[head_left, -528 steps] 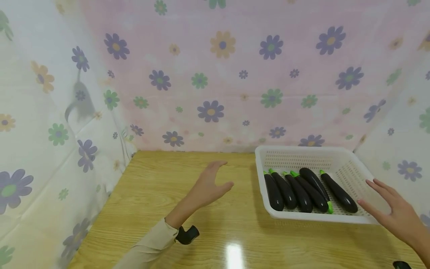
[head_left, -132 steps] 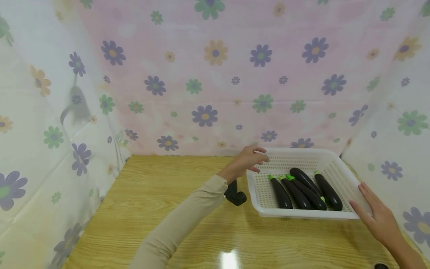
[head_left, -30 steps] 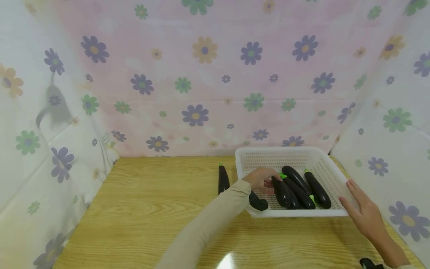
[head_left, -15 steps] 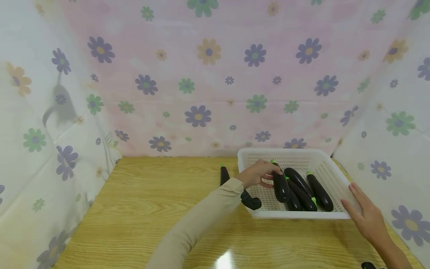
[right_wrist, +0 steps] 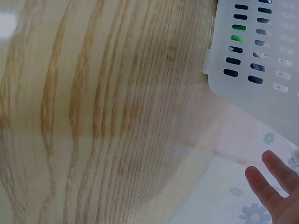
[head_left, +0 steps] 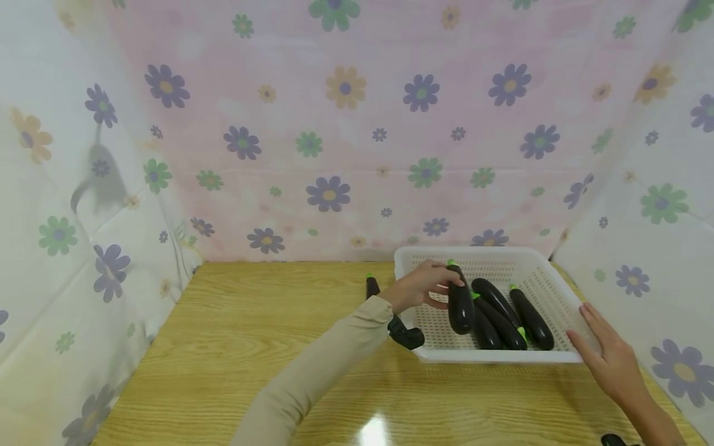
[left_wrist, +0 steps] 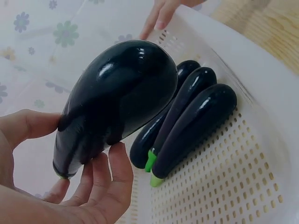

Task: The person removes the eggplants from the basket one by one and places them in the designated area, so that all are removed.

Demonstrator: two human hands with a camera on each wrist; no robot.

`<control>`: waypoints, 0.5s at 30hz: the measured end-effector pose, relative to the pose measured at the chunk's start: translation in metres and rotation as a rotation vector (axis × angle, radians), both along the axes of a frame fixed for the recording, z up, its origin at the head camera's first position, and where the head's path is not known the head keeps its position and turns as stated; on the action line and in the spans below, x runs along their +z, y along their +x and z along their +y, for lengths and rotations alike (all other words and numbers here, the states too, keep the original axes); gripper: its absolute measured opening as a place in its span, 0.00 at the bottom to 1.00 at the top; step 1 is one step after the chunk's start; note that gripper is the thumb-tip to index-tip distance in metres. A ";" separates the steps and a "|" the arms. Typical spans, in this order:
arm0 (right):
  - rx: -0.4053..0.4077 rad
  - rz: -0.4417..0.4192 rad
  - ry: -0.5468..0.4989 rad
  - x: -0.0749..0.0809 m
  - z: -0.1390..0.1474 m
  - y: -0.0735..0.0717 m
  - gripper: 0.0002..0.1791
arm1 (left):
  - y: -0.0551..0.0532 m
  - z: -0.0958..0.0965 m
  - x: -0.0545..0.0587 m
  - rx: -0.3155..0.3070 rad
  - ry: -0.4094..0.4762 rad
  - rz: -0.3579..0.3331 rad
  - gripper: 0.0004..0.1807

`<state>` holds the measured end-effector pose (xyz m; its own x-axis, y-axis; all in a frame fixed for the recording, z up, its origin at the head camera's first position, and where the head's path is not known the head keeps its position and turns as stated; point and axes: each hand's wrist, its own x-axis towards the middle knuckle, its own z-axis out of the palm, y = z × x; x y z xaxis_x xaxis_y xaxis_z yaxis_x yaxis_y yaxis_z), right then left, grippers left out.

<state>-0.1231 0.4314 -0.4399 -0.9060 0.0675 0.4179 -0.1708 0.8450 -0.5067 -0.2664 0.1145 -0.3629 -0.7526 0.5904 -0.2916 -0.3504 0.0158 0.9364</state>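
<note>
My left hand (head_left: 426, 285) pinches an eggplant (head_left: 460, 306) near its green stem end, thumb on one side and fingers on the other. It is raised over the left part of the white plastic basket (head_left: 502, 355), its thick end hanging down; in the left wrist view this glossy eggplant (left_wrist: 117, 93) fills the middle. Several more eggplants (head_left: 532, 319) lie side by side in the basket. Another eggplant (head_left: 372, 286) lies on the table left of the basket, partly hidden by my left forearm. My right hand (head_left: 610, 359) rests with extended fingers at the basket's right rim.
The wooden table (head_left: 251, 334) extends left and in front of the basket. Flowered cloth (head_left: 357, 155) stands behind and along both sides. A black wrist-worn device (head_left: 406, 334) sticks out below my left wrist, over the basket's left rim.
One eggplant has gone from the basket to the table on its left. My left hand has gripped a second one and lifted it up and slightly left. The right hand stays at the rim.
</note>
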 end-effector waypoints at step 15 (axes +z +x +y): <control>0.011 0.051 0.023 -0.001 0.003 0.000 0.32 | 0.003 -0.013 0.004 0.061 -0.001 0.018 0.25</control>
<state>-0.1231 0.4342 -0.4411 -0.8840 0.0475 0.4650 -0.2054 0.8541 -0.4778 -0.2637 0.1020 -0.3593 -0.7921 0.5432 -0.2784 -0.3338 -0.0036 0.9427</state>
